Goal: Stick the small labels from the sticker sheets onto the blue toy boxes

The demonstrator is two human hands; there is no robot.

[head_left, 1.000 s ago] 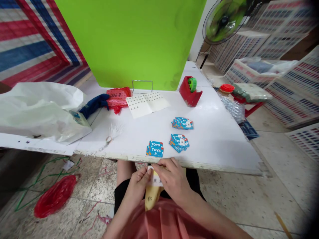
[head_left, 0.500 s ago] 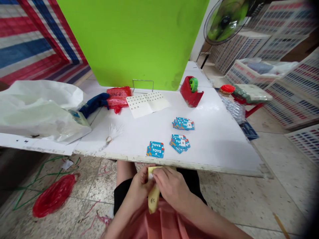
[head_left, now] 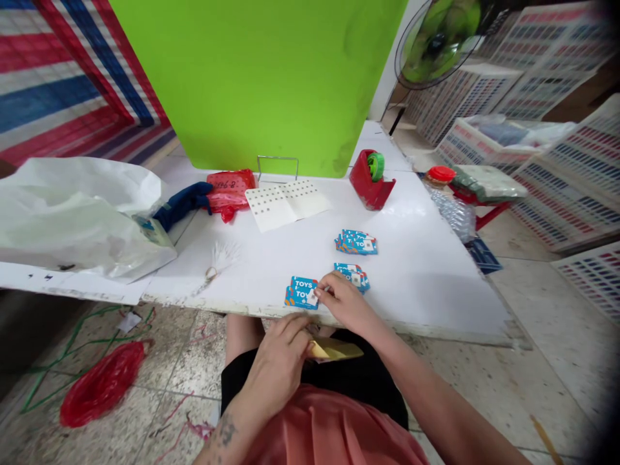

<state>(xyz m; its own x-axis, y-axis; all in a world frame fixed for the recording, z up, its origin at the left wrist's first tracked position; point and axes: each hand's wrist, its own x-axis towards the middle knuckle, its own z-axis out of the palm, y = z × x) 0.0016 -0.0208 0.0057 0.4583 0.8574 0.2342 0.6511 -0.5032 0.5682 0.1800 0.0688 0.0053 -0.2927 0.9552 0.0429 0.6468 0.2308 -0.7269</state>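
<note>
My left hand (head_left: 285, 352) is closed on a yellow sheet (head_left: 336, 349) below the table's front edge. Above the front cards, my right hand (head_left: 341, 297) pinches a small white sticker (head_left: 312, 297) against the lower of two overlapping blue TOYS cards (head_left: 303, 283). Partly behind my right hand lies a fanned pile of blue cards (head_left: 356, 274). Farther back is another pile of blue cards (head_left: 357, 241), with a small white square on its top card.
White dotted sheets (head_left: 288, 205), a red tape dispenser (head_left: 371, 181) and a red packet (head_left: 231, 189) lie toward the back. A white bag (head_left: 87, 216) and blue glove (head_left: 184, 201) are at left. A green board (head_left: 271, 84) stands behind.
My right hand has left the yellow sheet and moved up onto the front cards with a white sticker. My left hand keeps the yellow sheet, which has turned sideways.
</note>
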